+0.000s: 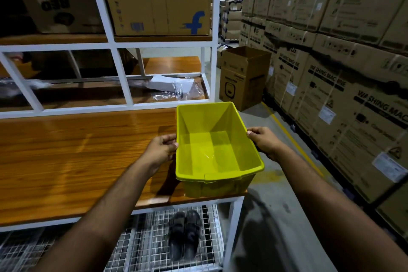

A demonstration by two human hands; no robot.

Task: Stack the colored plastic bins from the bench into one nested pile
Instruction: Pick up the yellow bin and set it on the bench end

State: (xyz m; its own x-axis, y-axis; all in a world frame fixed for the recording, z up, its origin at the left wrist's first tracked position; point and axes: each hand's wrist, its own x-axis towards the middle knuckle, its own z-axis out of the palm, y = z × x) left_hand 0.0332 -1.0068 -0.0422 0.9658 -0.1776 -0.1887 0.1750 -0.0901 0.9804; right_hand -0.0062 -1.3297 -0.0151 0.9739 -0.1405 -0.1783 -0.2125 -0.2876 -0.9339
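A yellow plastic bin (212, 150) sits upright and empty at the right end of the wooden bench (77, 157), its near right corner reaching past the bench edge. My left hand (162, 147) grips the bin's left rim, thumb on top. On the opposite side my right hand (263, 140) grips the right rim. No other colored bin is in view.
A white metal shelf frame (110, 44) rises behind the bench with cardboard boxes and plastic-wrapped papers (174, 86). Stacked washing-machine cartons (331, 73) line the right side of the aisle. A wire shelf under the bench holds a pair of black sandals (186, 234).
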